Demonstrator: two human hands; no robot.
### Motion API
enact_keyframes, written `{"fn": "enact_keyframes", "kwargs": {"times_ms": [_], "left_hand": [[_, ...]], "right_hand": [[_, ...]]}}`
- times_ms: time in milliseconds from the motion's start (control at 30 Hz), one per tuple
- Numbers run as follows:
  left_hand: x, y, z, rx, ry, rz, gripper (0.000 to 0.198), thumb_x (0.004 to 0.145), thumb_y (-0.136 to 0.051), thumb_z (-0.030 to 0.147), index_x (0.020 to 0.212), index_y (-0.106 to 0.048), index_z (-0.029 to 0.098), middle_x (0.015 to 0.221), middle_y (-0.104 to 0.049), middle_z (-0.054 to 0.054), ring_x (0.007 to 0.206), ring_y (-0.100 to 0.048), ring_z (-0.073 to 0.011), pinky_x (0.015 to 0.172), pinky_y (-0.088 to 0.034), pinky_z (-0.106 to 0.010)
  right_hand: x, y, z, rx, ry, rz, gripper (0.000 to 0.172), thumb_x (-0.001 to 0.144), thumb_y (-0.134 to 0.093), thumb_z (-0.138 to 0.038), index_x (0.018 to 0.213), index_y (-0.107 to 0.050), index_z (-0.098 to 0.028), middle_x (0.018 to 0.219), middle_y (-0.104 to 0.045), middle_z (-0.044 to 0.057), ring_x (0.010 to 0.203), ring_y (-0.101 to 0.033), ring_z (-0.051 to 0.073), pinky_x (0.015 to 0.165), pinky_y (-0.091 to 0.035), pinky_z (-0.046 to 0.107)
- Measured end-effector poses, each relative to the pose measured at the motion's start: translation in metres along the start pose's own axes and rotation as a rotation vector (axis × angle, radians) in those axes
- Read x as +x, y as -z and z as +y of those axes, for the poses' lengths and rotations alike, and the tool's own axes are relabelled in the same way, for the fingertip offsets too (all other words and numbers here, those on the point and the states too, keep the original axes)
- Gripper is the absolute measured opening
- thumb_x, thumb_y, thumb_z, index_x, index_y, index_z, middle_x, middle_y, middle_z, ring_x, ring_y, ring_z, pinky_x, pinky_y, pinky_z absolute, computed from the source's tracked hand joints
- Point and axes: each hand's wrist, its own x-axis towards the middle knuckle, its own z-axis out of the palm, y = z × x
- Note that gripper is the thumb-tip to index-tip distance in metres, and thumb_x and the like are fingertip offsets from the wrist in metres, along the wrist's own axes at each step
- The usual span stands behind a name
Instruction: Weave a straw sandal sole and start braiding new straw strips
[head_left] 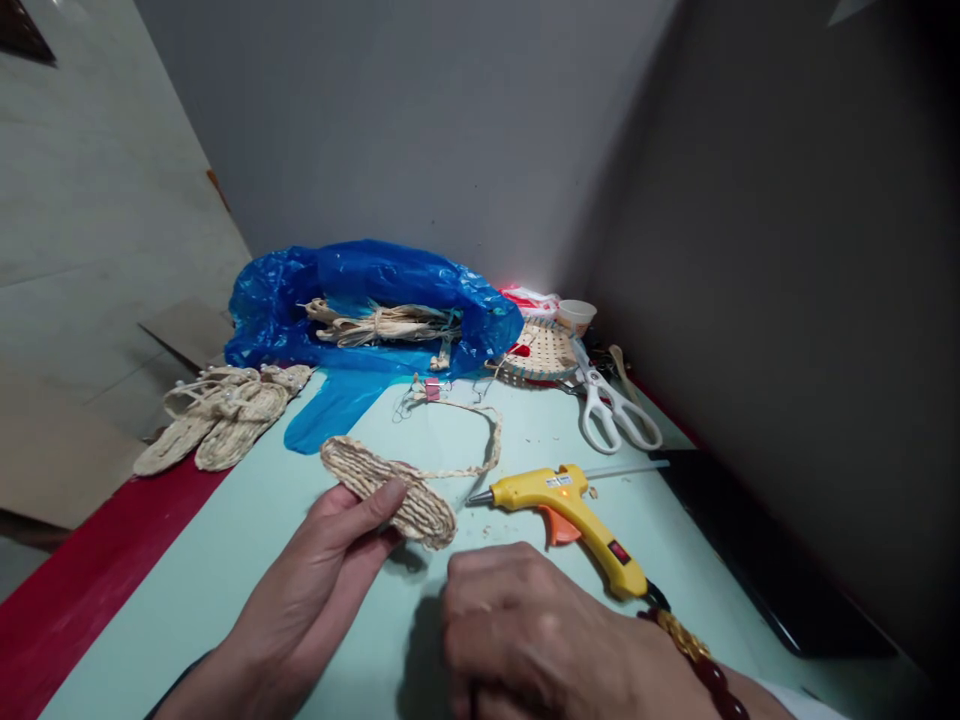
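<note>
My left hand (pixel 330 560) is closed on a small braided straw sole (pixel 390 490), thumb on top and fingers beneath. A loose plaited straw cord (pixel 491 440) runs from the sole and curves back over the table. In front of me, my right hand (pixel 532 630) is curled with the knuckles up, slightly blurred. Its fingertips are hidden, so what they hold, if anything, does not show. Just beyond that hand lies a yellow hot glue gun (pixel 570 500) with an orange trigger, its nozzle pointing toward the sole. A clear glue stick (pixel 630 467) sticks out of its back.
A blue plastic bag (pixel 375 265) with bundled dry straw (pixel 382 324) lies at the back. White scissors (pixel 611 410) and a woven basket (pixel 536 350) are back right. Finished straw sandals (pixel 232 415) sit at left, a black flat object (pixel 765 550) at right, a pink clip (pixel 433 389) mid-table.
</note>
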Motion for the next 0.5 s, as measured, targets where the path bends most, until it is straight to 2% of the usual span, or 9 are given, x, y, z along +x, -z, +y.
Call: {"fn": "enact_keyframes", "kwargs": {"times_ms": [100,167,267,333,433,500], "left_hand": [[-0.002,-0.002,0.001,0.093,-0.048,0.029,0.016,0.081,-0.068,0.007,0.069,-0.07,0.017,0.071,-0.073,-0.002,0.063,-0.069,-0.0138,0.056,-0.057,-0.019],[-0.002,-0.001,0.002,0.126,-0.073,0.03,0.015,0.082,-0.067,0.007,0.072,-0.072,0.017,0.074,-0.075,-0.002,0.067,-0.071,-0.0149,0.06,-0.058,-0.02],[-0.002,0.003,0.003,0.12,-0.102,0.028,0.014,0.083,-0.065,0.008,0.081,-0.074,0.018,0.079,-0.076,-0.004,0.076,-0.073,-0.0167,0.071,-0.059,-0.023],[0.0,0.005,0.003,0.093,-0.082,0.02,0.015,0.084,-0.064,0.009,0.088,-0.075,0.019,0.084,-0.077,-0.004,0.083,-0.073,-0.0181,0.08,-0.059,-0.027],[0.002,0.008,0.002,0.004,-0.002,-0.072,0.025,0.085,-0.064,0.011,0.105,-0.072,0.023,0.097,-0.077,-0.004,0.097,-0.071,-0.0196,0.093,-0.054,-0.032],[0.003,0.009,0.001,-0.034,0.024,-0.12,0.029,0.086,-0.063,0.014,0.113,-0.069,0.023,0.106,-0.076,-0.004,0.106,-0.068,-0.0209,0.098,-0.05,-0.034]], "right_hand": [[-0.006,-0.01,0.007,-0.058,0.118,0.041,0.033,0.088,-0.051,-0.019,0.064,-0.028,-0.021,0.057,-0.033,-0.006,0.053,-0.037,0.01,0.048,-0.025,0.025],[-0.009,-0.014,0.006,-0.096,0.091,0.106,0.03,0.088,-0.044,-0.019,0.065,-0.025,-0.021,0.056,-0.032,-0.006,0.052,-0.036,0.009,0.048,-0.024,0.026],[-0.009,-0.012,-0.003,-0.113,-0.082,0.261,0.026,0.089,-0.041,-0.018,0.065,-0.031,-0.021,0.058,-0.04,-0.005,0.057,-0.042,0.009,0.056,-0.032,0.023],[-0.005,-0.003,-0.01,-0.121,-0.172,0.357,0.025,0.087,-0.042,-0.014,0.064,-0.034,-0.021,0.059,-0.041,-0.005,0.058,-0.044,0.009,0.06,-0.036,0.021],[-0.004,0.016,-0.017,-0.1,-0.19,0.418,0.026,0.089,-0.046,-0.011,0.065,-0.041,-0.02,0.058,-0.042,-0.006,0.054,-0.042,0.008,0.055,-0.036,0.019],[-0.011,0.023,-0.017,-0.042,-0.247,0.499,0.021,0.095,-0.05,-0.017,0.074,-0.052,-0.019,0.065,-0.053,-0.004,0.059,-0.05,0.008,0.058,-0.041,0.019]]}}
